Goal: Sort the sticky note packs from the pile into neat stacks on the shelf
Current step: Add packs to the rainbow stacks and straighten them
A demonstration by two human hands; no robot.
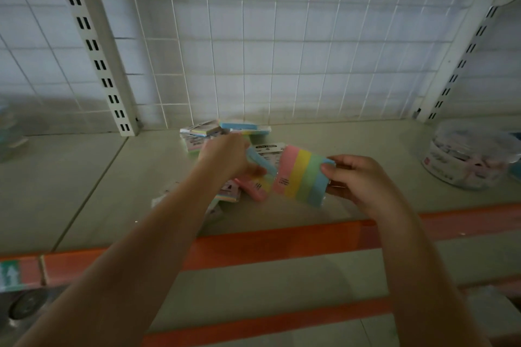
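At far right of the shelf [366,138], clear tub [468,155], contents blurred. Loose pile of sticky note packs [214,132] mid-shelf by wire grid back [253,51]. Right hand [363,177] pinches a striped pack [298,175] above the shelf; left hand [225,155] grips another pack [258,177], fingers curled.

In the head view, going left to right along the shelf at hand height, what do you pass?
Left hand gripping one sticky note pack → striped pack pinched at its right edge by the right hand → clear plastic tub at the far right of the shelf.
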